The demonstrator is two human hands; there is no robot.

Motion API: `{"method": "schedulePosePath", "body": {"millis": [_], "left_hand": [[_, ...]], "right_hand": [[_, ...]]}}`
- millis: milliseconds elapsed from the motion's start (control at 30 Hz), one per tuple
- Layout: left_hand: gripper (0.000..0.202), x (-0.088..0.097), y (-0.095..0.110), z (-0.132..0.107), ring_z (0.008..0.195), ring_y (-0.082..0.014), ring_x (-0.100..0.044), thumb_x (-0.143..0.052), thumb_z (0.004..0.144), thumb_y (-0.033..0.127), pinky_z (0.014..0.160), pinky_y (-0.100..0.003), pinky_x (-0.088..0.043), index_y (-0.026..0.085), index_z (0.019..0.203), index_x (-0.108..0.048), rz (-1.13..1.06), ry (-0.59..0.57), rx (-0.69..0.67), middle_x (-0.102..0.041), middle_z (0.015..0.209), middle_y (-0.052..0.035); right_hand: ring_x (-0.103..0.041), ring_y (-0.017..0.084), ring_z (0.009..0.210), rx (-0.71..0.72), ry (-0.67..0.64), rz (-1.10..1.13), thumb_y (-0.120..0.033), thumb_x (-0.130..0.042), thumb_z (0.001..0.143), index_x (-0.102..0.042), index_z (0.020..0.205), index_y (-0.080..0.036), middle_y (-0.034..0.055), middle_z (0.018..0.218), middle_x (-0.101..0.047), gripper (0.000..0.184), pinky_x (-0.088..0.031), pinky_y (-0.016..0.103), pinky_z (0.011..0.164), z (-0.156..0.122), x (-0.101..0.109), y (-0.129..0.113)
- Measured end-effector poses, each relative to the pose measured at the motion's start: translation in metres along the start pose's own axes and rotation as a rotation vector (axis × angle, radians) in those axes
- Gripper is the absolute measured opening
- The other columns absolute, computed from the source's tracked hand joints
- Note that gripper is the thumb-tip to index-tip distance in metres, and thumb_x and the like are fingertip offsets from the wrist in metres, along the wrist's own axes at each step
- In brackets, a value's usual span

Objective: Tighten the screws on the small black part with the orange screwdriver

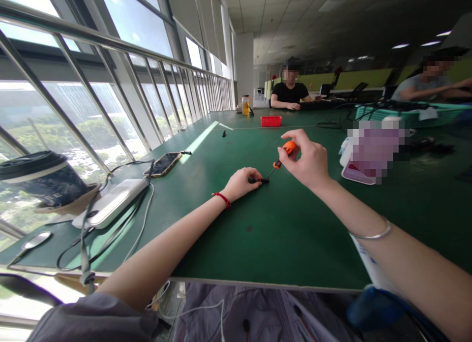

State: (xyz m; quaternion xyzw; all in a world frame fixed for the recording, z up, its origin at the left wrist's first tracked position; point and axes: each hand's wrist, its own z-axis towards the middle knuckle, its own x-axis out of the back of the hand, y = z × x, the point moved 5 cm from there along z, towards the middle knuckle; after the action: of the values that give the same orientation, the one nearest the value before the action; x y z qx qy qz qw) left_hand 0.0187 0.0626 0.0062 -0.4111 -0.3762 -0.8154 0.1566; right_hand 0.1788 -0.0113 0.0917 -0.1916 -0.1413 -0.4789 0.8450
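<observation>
My right hand (308, 157) grips an orange and black screwdriver (289, 147) by its handle, above the green tabletop (236, 243). The screwdriver slants down to the left, and its tip meets a small black part (264, 180) lying on the table. Thumb and fingers of my left hand (241, 182) pinch that part from the left side. What exactly the part is, I cannot make out. A red string bracelet circles my left wrist, a silver bangle my right forearm.
A phone (164, 164), a white device (114, 204) with cables and a dark cup (40, 177) stand at left. Farther back are a small black piece (223, 134), a red tray (271, 121) and a jar (246, 106). At right lies a teal basket (416, 114); two people sit beyond.
</observation>
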Motion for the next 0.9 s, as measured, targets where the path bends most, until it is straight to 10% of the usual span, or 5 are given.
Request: {"method": "schedulePosePath", "body": {"millis": [900], "left_hand": [[0.015, -0.0001, 0.0008, -0.0008, 0.081, -0.0157, -0.064, -0.062, 0.073, 0.022, 0.074, -0.025, -0.05, 0.017, 0.085, -0.069, -0.036, -0.016, 0.012, -0.071, 0.088, -0.003]], "right_hand": [[-0.052, 0.015, 0.05, -0.11, -0.069, -0.041, -0.049, -0.049, 0.081, -0.06, 0.077, -0.022, -0.0016, 0.054, -0.055, 0.029, -0.03, 0.024, 0.049, 0.0022, -0.0002, 0.0027]]}}
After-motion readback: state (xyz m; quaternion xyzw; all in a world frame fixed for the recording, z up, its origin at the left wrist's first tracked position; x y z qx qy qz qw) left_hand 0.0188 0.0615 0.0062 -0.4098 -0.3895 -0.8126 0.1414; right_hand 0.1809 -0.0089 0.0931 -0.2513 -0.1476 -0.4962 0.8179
